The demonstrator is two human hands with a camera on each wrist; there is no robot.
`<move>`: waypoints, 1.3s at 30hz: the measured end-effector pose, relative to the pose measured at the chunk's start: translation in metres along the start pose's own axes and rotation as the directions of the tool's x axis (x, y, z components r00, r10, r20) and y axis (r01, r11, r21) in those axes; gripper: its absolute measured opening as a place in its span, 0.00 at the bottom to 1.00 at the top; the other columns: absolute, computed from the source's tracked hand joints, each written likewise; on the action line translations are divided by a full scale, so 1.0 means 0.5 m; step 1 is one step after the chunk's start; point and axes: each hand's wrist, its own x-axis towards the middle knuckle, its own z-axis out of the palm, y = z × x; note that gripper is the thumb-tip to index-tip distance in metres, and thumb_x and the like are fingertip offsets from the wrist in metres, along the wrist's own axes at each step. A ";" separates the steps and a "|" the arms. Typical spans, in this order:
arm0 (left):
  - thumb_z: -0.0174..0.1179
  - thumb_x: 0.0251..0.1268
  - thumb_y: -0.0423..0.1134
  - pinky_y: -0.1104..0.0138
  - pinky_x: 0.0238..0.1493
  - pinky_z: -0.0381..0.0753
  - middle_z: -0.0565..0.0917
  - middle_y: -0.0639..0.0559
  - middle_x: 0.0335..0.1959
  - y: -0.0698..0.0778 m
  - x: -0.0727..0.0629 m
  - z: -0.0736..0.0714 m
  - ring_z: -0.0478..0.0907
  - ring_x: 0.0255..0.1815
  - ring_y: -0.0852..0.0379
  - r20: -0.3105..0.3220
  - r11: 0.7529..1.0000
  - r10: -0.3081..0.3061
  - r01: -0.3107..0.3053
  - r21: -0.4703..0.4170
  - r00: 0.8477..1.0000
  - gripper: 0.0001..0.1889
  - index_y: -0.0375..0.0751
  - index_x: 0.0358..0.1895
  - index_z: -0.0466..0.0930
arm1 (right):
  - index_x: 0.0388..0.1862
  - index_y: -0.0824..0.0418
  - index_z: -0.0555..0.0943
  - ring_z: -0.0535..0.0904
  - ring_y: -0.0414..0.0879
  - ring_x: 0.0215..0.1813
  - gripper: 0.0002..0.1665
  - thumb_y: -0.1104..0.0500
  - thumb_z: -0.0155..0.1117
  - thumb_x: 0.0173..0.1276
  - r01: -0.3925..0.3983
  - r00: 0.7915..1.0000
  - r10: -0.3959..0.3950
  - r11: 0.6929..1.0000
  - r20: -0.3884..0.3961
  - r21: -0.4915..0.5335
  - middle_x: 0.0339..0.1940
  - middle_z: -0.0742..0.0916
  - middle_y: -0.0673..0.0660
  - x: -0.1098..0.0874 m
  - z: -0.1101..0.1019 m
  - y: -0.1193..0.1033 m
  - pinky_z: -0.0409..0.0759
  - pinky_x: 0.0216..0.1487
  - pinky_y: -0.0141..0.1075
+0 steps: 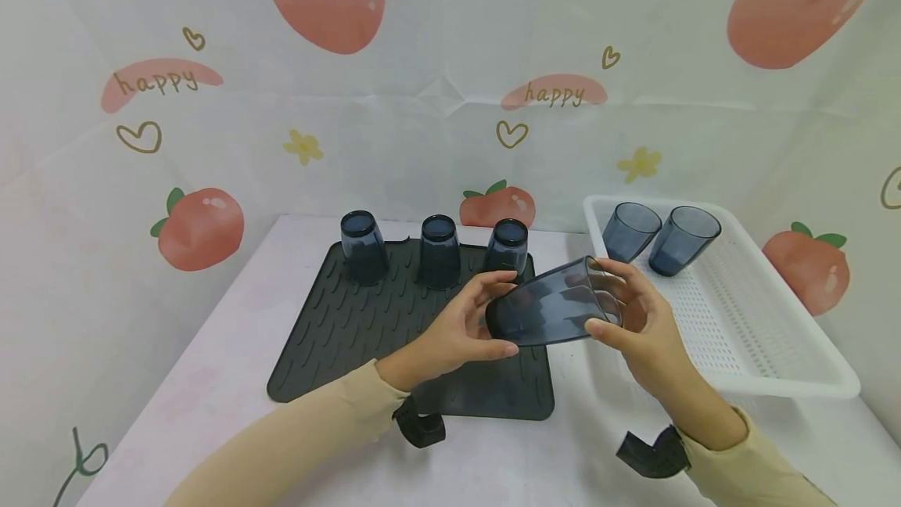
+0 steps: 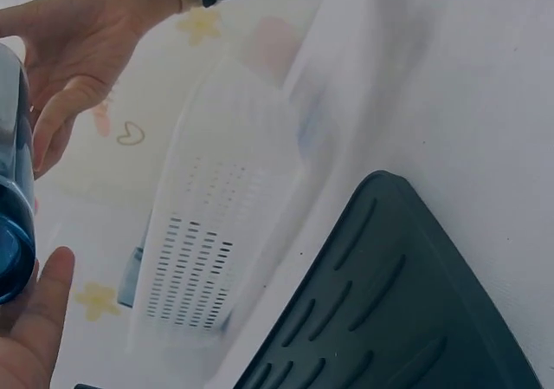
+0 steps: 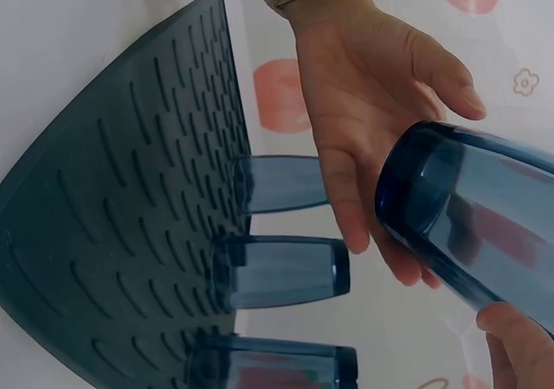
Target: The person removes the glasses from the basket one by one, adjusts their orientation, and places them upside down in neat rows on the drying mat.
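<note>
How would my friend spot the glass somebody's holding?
Find the white basket, right of the dark mat. Nearby, the right hand grips a blue glass. It's tilted in midair; the five other glasses sit on the mat or in the basket.

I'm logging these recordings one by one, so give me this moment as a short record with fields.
Held glass: blue-tinted, tilted, in the air
Right grip: holds its mouth end
Left grip: at its base; contact unclear
Black mat: three upside-down glasses, in a row at the far side
White basket: two glasses, mouths up
</note>
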 end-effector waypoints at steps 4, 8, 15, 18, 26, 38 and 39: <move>0.68 0.58 0.32 0.65 0.55 0.79 0.61 0.39 0.68 0.000 0.001 0.003 0.69 0.63 0.54 -0.009 1.000 0.002 -0.002 -0.005 1.000 0.43 0.39 0.73 0.51 | 0.65 0.57 0.70 0.78 0.42 0.52 0.38 0.78 0.62 0.55 -0.002 1.000 0.002 1.000 0.000 -0.006 0.53 0.82 0.50 0.000 0.000 -0.001 0.83 0.45 0.29; 0.70 0.56 0.34 0.65 0.56 0.79 0.62 0.41 0.67 0.001 0.003 0.007 0.69 0.62 0.55 -0.021 1.000 0.003 -0.004 -0.024 1.000 0.45 0.35 0.73 0.51 | 0.65 0.57 0.71 0.78 0.43 0.52 0.39 0.79 0.61 0.54 0.010 1.000 -0.010 1.000 0.001 0.024 0.53 0.82 0.51 0.001 0.001 0.000 0.83 0.45 0.29; 0.75 0.49 0.45 0.66 0.58 0.78 0.65 0.48 0.64 0.001 0.007 0.013 0.69 0.62 0.57 -0.046 0.999 0.020 -0.022 -0.046 0.999 0.51 0.30 0.71 0.51 | 0.65 0.55 0.70 0.77 0.45 0.55 0.38 0.78 0.61 0.56 0.010 1.000 -0.011 0.998 0.022 0.063 0.55 0.81 0.53 0.003 0.002 -0.001 0.82 0.47 0.30; 0.75 0.50 0.43 0.66 0.57 0.78 0.66 0.49 0.63 -0.002 0.007 0.014 0.70 0.61 0.57 -0.060 0.999 0.022 -0.024 -0.045 0.998 0.48 0.31 0.70 0.55 | 0.66 0.55 0.70 0.77 0.45 0.55 0.37 0.76 0.62 0.58 0.002 1.000 -0.004 0.997 0.027 0.074 0.56 0.80 0.53 0.004 0.002 -0.002 0.83 0.48 0.31; 0.74 0.51 0.45 0.68 0.52 0.80 0.67 0.45 0.63 -0.005 0.004 0.019 0.73 0.59 0.57 -0.095 0.999 0.013 -0.016 -0.033 0.995 0.46 0.33 0.69 0.57 | 0.66 0.55 0.70 0.77 0.46 0.55 0.36 0.74 0.62 0.59 -0.011 1.000 0.008 0.996 0.025 0.091 0.56 0.80 0.54 0.004 0.001 -0.002 0.83 0.47 0.32; 0.72 0.54 0.40 0.68 0.52 0.81 0.70 0.49 0.59 -0.018 -0.001 0.022 0.76 0.56 0.57 -0.106 0.997 0.060 -0.064 -0.037 0.993 0.41 0.35 0.68 0.59 | 0.66 0.54 0.69 0.78 0.45 0.55 0.35 0.72 0.62 0.61 -0.032 0.997 0.026 0.994 0.067 0.104 0.57 0.79 0.53 0.001 -0.001 -0.003 0.83 0.47 0.33; 0.72 0.54 0.39 0.68 0.52 0.81 0.71 0.49 0.59 -0.019 -0.002 0.022 0.76 0.56 0.57 -0.108 0.997 0.064 -0.068 -0.040 0.992 0.41 0.36 0.68 0.59 | 0.66 0.54 0.69 0.78 0.45 0.56 0.35 0.72 0.62 0.61 -0.032 0.997 0.025 0.994 0.069 0.107 0.57 0.79 0.53 0.001 -0.001 -0.003 0.83 0.48 0.33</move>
